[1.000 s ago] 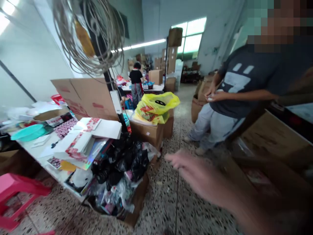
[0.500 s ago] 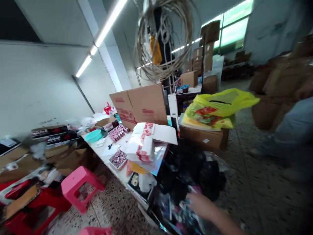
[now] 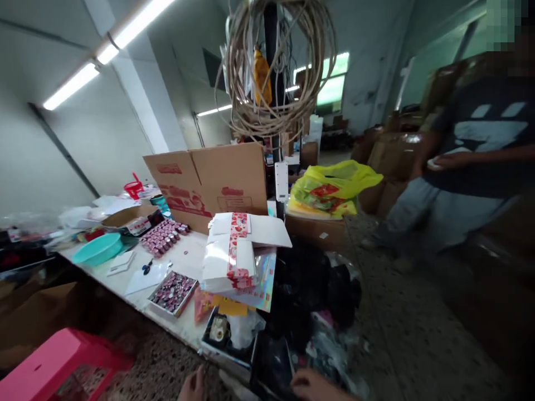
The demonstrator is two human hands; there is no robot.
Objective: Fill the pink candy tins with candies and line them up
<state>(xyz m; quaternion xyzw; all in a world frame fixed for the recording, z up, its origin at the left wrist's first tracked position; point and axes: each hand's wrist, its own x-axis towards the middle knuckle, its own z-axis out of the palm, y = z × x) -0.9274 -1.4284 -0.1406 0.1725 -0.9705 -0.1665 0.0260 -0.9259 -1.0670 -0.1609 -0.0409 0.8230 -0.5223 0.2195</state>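
At the bottom edge, my left hand (image 3: 193,387) shows only in part, beside the table's near end, its fingers loosely bent and apart with nothing seen in them. My right hand (image 3: 313,385) hovers by the dark bags and clear plastic wrappings (image 3: 330,353), its fingers slightly curled and apparently holding nothing. Between and ahead of the hands stands a black open box (image 3: 229,353) with a roll of tape (image 3: 219,328) and a crumpled white plastic bag (image 3: 244,329). Behind it lies a stack of white flat cartons (image 3: 217,259) with a red patterned band.
A shallow tray of small pinkish pieces (image 3: 173,292), scissors (image 3: 146,268), a turquoise basin (image 3: 98,249) and rows of small pink items (image 3: 163,236) occupy the table (image 3: 194,253). A pink stool (image 3: 62,356) stands left. Another person (image 3: 455,184) stands right, past a yellow bag (image 3: 334,186).
The view has swung right and closer to the table. My right hand has drawn back from the plastic wrappings toward the bottom edge; my left hand has come into view.
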